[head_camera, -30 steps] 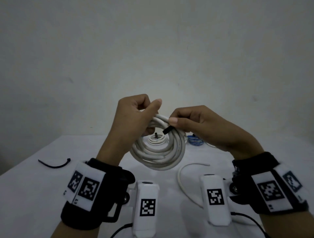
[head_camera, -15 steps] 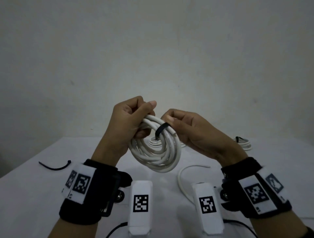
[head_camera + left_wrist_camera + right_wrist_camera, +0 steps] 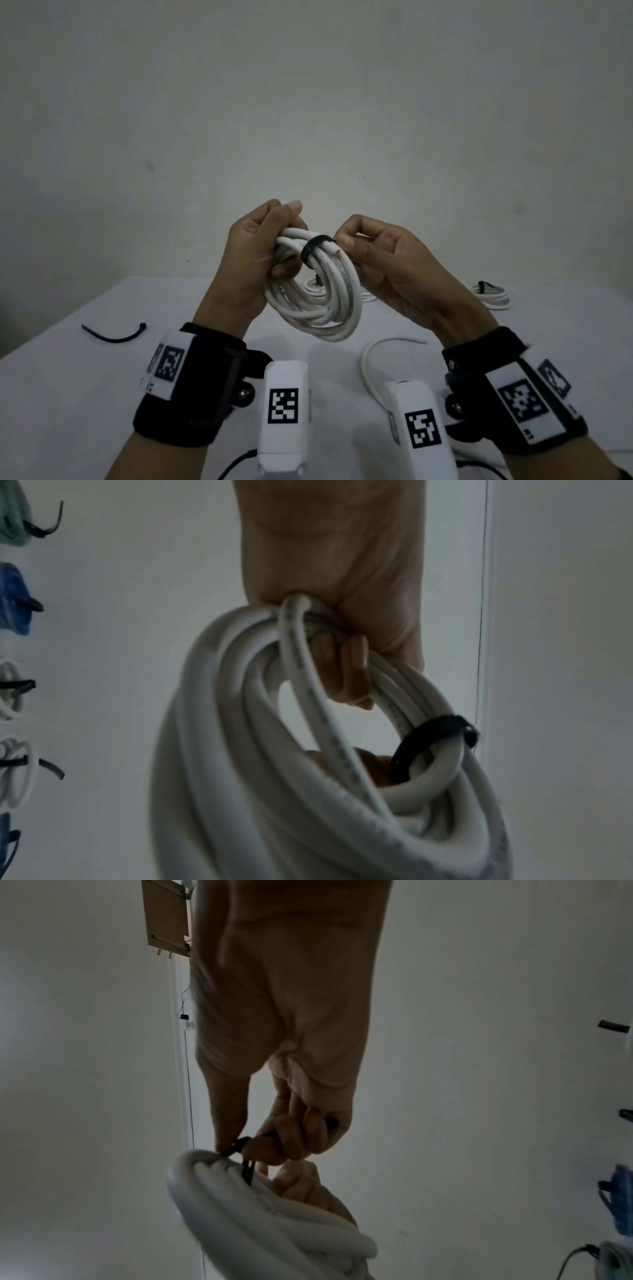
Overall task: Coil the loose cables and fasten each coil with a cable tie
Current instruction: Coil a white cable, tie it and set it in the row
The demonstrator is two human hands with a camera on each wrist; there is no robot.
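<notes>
Left hand (image 3: pixel 255 260) grips white cable coil (image 3: pixel 318 301); right hand (image 3: pixel 383 263) pinches black tie (image 3: pixel 313 248) around it.

Both hands were raised together in front of the chest, forearms angled inward, a black band on each wrist. The left hand (image 3: pixel 255 253) had its fingers curled tight in a fist-like grip; the right hand (image 3: pixel 387 263) pinched with thumb and fingertips, knuckles bent.

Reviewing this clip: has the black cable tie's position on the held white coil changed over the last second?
Yes. The black cable tie now loops fully round the white coil strands, pinched by the right hand; a second ago only a short end showed there.
</notes>
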